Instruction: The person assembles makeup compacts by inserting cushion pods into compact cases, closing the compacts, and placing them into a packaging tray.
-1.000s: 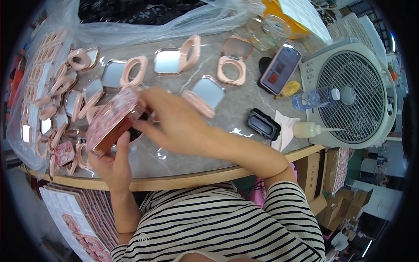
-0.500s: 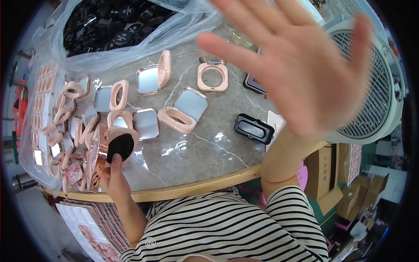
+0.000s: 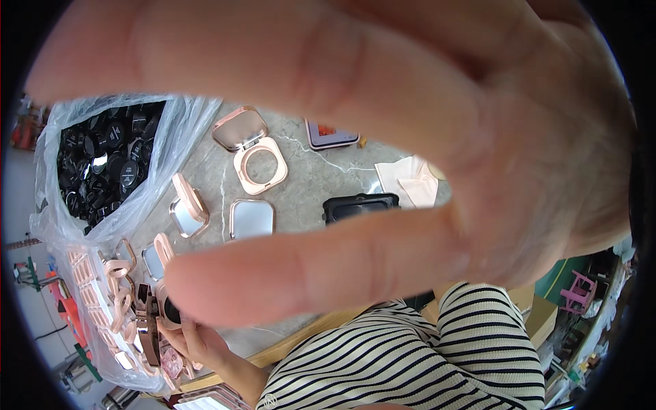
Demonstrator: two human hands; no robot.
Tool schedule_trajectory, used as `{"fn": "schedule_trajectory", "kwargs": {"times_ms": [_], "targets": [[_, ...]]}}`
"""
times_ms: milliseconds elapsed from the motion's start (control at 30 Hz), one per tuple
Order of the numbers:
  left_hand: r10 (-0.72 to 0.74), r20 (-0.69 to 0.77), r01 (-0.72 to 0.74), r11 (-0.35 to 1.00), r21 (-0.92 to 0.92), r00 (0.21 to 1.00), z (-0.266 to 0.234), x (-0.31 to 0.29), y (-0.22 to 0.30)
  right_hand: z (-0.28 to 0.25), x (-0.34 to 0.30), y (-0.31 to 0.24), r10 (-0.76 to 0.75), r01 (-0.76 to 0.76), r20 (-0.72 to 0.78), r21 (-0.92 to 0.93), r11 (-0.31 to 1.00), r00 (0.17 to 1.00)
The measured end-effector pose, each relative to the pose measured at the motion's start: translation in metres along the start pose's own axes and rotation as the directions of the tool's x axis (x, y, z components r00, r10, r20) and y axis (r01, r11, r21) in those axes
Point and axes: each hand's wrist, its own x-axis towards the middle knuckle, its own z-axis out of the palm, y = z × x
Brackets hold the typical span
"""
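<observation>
My right hand (image 3: 506, 157) is very close to the camera and fills much of the head view. Its thumb and forefinger are spread wide, with nothing between them. At the lower left, my left hand (image 3: 201, 345) holds an open compact case (image 3: 147, 335), pale pink with a shiny copper-brown side and a black disc in its ring. Several similar compacts lie around it. One open compact (image 3: 281, 174) with a round hole lies mid-table, and another (image 3: 189, 208) stands half open. A square mirror lid (image 3: 251, 219) shows beside my right thumb, which hides part of that compact.
A clear plastic bag (image 3: 179, 147) full of black round pieces (image 3: 113, 157) stands at the far left. Pink compacts crowd the left edge near a row of pink parts (image 3: 92, 294). A phone-like device (image 3: 331, 134), a black oblong case (image 3: 359, 205) and a pale cloth (image 3: 410, 181) lie farther right.
My right hand has come much closer to the camera, fingers still spread, and covers more of the table. The view has swung, shifting the table's contents. My left hand still holds the compact.
</observation>
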Motion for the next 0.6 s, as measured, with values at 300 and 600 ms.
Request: {"fn": "schedule_trajectory", "kwargs": {"times_ms": [300,600], "targets": [[-0.038,-0.011,0.038,0.999,0.005,0.999,0.014,0.018,0.002,-0.01,0.021,-0.005,-0.008,0.007,-0.021,-0.015,1.0,1.0],[-0.063,-0.047,0.065,0.996,0.053,0.997,0.024,0.03,0.001,-0.017,0.04,-0.007,0.002,-0.002,-0.066,-0.012,1.0,0.998]]}}
